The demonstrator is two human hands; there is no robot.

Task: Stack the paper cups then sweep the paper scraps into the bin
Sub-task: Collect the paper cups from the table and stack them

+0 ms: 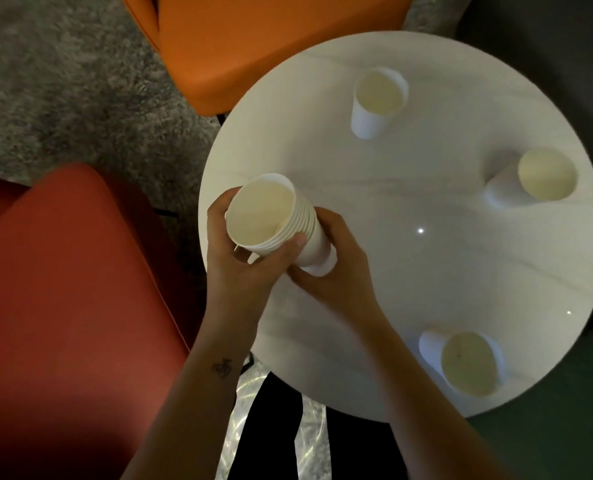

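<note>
Stack of paper cups [271,216]: white outside, cream inside, and there it is over the left edge of the round table [426,271], tilted, with its mouth turned up toward the camera.
Stack make-up: several cups nested one in another, their rolled rims showing as tight rings down the right side; the base of the lowest cup pokes out at the bottom.
Left hand [243,268]: wrapped around the stack from the table-edge side, with the thumb laid across the band of rims.
Right hand [340,275]: curled round the lower part of the stack, on the side toward the table's middle, cupping the base.
Far cup [378,98]: single, standing mouth up near the table's far edge, showing only its cream inner wall.
Right cup [537,178]: single, mouth up, close to the table's right edge.
Near cup [461,358]: single, mouth up, by the table's near right edge.
Orange chair [253,39]: beyond the table's far left edge.
Red chair [63,289]: left of the table.
Grey carpet [45,81]: spreads beyond the red chair, well left of the table.
</note>
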